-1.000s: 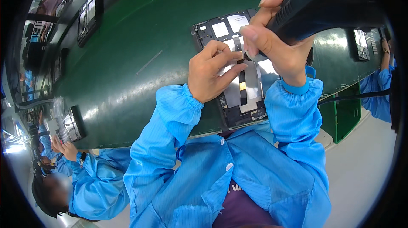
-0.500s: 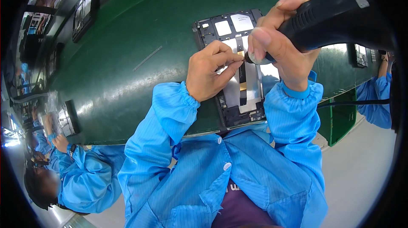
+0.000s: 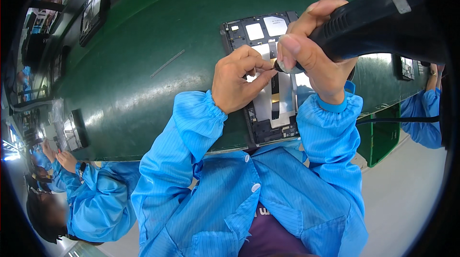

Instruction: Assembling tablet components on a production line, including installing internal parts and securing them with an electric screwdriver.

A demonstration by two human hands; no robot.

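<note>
An opened tablet (image 3: 262, 106) lies on the green tabletop, showing silver metal plates, black parts, white labels and a dark strip down its middle. Over the tablet, my right hand (image 3: 314, 51) is wrapped round a thick black handheld power tool (image 3: 369, 24) with ribbed vents; its narrow tip points left and down. My left hand (image 3: 239, 77) reaches over the tablet's left side. Its thumb and forefinger pinch together right at the tool's tip. Whatever they hold is too small to make out. My right hand and the tool cover part of the tablet's right side.
A thin grey strip (image 3: 167, 63) lies on the table to the left. Other opened devices stand at the far-left edge (image 3: 92, 13) and near-left edge (image 3: 74, 130). A co-worker in a blue sleeve (image 3: 98, 199) sits at left. A green box (image 3: 383, 135) and black cable (image 3: 407, 119) are at right.
Both hands keep nearly the same pose at the tablet, the tool dipping very slightly. The view has shifted a little. At left, the co-worker's hands have moved.
</note>
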